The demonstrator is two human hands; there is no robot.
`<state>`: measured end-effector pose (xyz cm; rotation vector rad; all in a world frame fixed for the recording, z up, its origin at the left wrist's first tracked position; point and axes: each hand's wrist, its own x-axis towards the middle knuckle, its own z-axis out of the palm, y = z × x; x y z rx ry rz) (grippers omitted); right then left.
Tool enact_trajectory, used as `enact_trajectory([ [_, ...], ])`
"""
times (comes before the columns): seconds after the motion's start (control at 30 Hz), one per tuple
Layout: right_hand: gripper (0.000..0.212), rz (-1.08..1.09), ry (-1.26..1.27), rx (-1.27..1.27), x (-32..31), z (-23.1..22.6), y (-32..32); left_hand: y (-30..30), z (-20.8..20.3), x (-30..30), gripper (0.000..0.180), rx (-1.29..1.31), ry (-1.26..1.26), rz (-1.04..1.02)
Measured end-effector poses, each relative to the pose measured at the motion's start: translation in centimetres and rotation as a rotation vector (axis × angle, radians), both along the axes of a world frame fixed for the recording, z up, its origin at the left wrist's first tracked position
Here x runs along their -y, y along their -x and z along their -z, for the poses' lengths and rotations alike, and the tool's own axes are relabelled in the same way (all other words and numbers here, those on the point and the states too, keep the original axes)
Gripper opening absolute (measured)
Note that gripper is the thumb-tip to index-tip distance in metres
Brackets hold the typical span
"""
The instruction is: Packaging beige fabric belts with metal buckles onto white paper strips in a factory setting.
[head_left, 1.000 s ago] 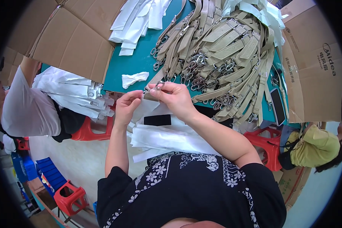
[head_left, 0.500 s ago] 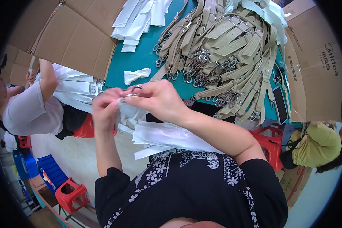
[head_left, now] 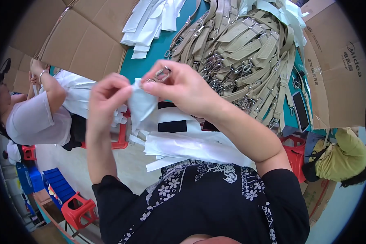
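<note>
My right hand (head_left: 177,83) is closed on a silver metal clip (head_left: 162,74), which sticks up between thumb and fingers. Under its fingertips hangs a thin white sheet (head_left: 142,106), gathered at the top near the clip. My left hand (head_left: 107,97), slightly blurred, pinches at the sheet's upper left edge. Between my hands and the dark-clothed torso, white strips (head_left: 191,144) lie across my lap. Beyond my right hand, a large heap of beige straps (head_left: 248,44) with metal clips covers the table; part of it is hidden by the hand.
More white strips (head_left: 150,26) lie on the green table (head_left: 133,67). Cardboard boxes (head_left: 89,36) stand at left and right (head_left: 333,73). A phone (head_left: 300,112) rests at the table's right edge. People sit on both sides, a pale sleeve (head_left: 30,114) at left. A red stool (head_left: 79,209) stands lower left.
Both hands have risen, and the left has moved outward. The white sheet now hangs spread below my right fingertips. A crumpled white piece on the table is no longer visible behind my hands.
</note>
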<state>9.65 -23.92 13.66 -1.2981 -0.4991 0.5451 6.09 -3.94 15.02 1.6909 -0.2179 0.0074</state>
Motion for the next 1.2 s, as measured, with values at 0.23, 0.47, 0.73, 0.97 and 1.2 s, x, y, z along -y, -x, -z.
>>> enact_trajectory([
  [0.23,0.015,0.106,-0.031,-0.343,5.2,4.1,1.4,-0.5,6.7,4.5,0.008,-0.127,0.11,0.194],
  [0.47,0.021,0.459,-0.148,-0.363,13.2,1.8,4.6,-2.0,13.6,4.3,0.066,-0.387,-0.231,0.745],
  [0.73,0.021,1.213,-0.048,-0.318,39.8,4.2,18.4,3.4,11.9,-2.4,0.04,-0.66,-0.696,0.698],
  [0.97,0.034,1.238,0.864,-0.873,49.2,22.3,31.2,7.6,13.9,5.5,0.02,-0.193,-1.06,0.822],
  [1.2,0.026,0.69,1.327,0.07,33.7,18.4,18.2,1.7,21.2,14.0,0.044,0.518,-0.898,0.906],
])
